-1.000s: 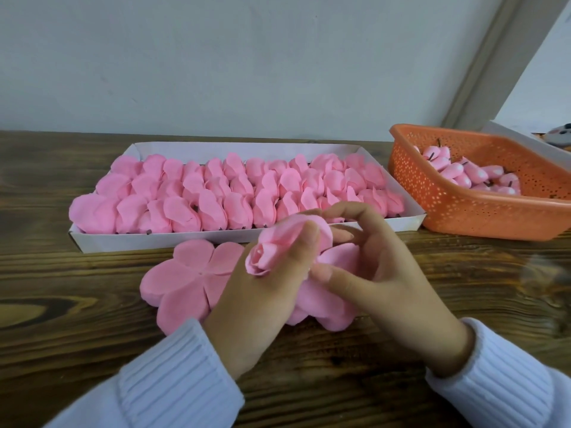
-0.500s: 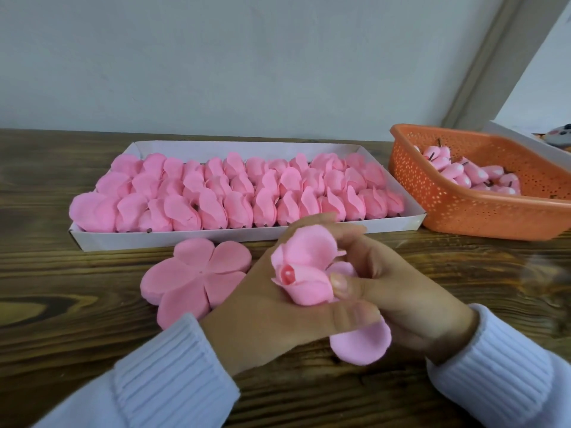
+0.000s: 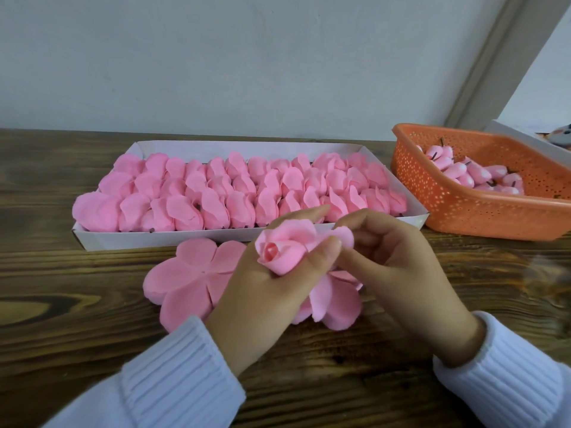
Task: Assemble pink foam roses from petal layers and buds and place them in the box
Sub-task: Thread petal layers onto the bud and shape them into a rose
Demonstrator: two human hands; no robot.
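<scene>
A spare petal layer (image 3: pixel 191 273) lies flat just left of the left hand (image 3: pixel 262 301), whose fingers curl round the half-wrapped rose (image 3: pixel 285 250), bud tip pointing left, while the right hand (image 3: pixel 401 267) pinches its outer petal (image 3: pixel 344 237), with the box (image 3: pixel 154 239) just beyond both.

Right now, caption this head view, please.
Left hand and right hand hold a pink foam rose near the white cardboard box.

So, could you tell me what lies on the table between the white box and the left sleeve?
In the head view, a flat pink petal layer lies there, just in front of the white box.
</scene>
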